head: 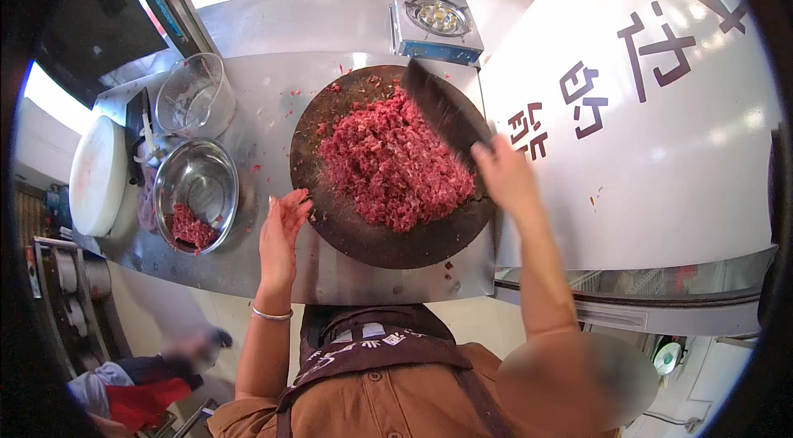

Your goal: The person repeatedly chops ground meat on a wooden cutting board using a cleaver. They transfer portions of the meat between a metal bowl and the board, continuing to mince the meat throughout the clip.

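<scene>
A broad heap of minced red meat covers the middle of a round, dark wooden chopping block. My right hand grips the handle of a dark-bladed cleaver, its blade lying along the heap's upper right side. The hand and handle are slightly blurred, and the fingers hide most of the handle. At the block's left edge, my left hand is raised with its fingers spread a little and nothing in it. Scraps of meat cling to the block around the heap.
Left on the steel table are a metal bowl with some minced meat, a clear plastic tub and a round white cutting board. A gas stove stands beyond the block. A white surface with writing borders the right. Another person is at lower left.
</scene>
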Action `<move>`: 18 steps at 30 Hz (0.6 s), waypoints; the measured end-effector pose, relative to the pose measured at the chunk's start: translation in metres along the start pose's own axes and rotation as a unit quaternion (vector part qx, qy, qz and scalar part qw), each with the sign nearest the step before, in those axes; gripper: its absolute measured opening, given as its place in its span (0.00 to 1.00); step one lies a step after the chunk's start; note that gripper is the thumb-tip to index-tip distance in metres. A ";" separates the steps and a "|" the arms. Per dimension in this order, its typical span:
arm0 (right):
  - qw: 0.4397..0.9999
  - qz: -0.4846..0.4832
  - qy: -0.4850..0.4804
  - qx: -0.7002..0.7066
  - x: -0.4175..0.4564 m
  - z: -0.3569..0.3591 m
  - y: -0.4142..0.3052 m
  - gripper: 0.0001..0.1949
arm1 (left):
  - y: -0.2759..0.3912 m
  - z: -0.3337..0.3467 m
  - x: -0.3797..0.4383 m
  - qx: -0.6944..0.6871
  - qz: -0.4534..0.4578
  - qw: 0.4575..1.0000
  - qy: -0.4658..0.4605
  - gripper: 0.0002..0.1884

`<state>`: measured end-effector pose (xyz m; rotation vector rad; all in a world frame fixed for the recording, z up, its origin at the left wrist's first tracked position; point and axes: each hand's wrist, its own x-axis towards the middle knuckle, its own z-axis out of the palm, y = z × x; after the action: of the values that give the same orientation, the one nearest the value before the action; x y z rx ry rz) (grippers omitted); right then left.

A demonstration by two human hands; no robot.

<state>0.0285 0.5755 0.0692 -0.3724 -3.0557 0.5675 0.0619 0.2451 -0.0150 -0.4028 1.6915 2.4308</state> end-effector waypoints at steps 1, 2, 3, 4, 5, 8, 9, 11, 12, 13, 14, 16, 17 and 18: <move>0.998 -0.004 0.039 0.042 -0.002 -0.030 -0.014 0.18 | 0.002 0.000 -0.003 0.004 -0.004 1.000 0.014 0.27; 0.987 -0.029 0.133 0.081 -0.005 -0.059 -0.033 0.19 | 0.003 0.000 -0.004 0.006 -0.006 1.000 0.025 0.27; 0.965 -0.054 0.227 0.123 -0.005 -0.078 -0.048 0.19 | 0.004 -0.001 -0.004 0.003 -0.003 1.000 0.024 0.27; 0.946 -0.043 0.250 0.202 0.001 -0.083 -0.053 0.19 | 0.002 -0.001 -0.002 -0.001 0.000 1.000 0.019 0.27; 0.921 -0.032 0.270 0.280 0.008 -0.085 -0.058 0.19 | 0.001 -0.001 0.000 -0.005 0.003 1.000 0.014 0.27; 0.953 -0.030 0.299 0.038 0.048 0.047 0.015 0.22 | 0.000 0.012 0.006 -0.004 0.005 1.000 -0.015 0.27; 0.996 0.040 0.064 -0.050 0.035 0.066 0.009 0.21 | -0.003 0.011 0.007 -0.004 0.001 1.000 -0.006 0.28; 0.998 0.018 -0.004 -0.066 0.031 0.076 0.037 0.19 | -0.006 0.009 0.004 0.001 -0.015 1.000 0.001 0.28; 0.998 -0.003 -0.008 -0.068 0.030 0.051 0.030 0.19 | -0.005 0.006 0.002 0.000 -0.014 1.000 0.011 0.28; 0.997 -0.021 -0.012 -0.070 0.026 0.025 0.019 0.19 | -0.004 0.004 -0.003 0.000 -0.014 1.000 0.019 0.28; 0.998 -0.031 0.029 -0.036 0.021 -0.002 0.002 0.18 | -0.003 0.004 -0.005 -0.001 -0.016 0.999 0.028 0.28; 0.991 -0.033 0.117 0.060 0.012 -0.052 -0.031 0.18 | -0.005 0.000 -0.005 -0.006 -0.017 0.999 0.032 0.28; 0.978 -0.029 0.166 0.125 0.012 -0.064 -0.048 0.19 | -0.006 -0.002 -0.004 -0.007 -0.015 0.999 0.034 0.28; 0.958 -0.011 0.199 0.204 0.014 -0.066 -0.060 0.19 | -0.006 0.000 -0.001 -0.011 -0.011 1.000 0.027 0.28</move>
<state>0.0042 0.5480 0.1519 -0.3810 -2.4778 0.9609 0.0648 0.2473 -0.0201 -0.4903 1.6741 2.4456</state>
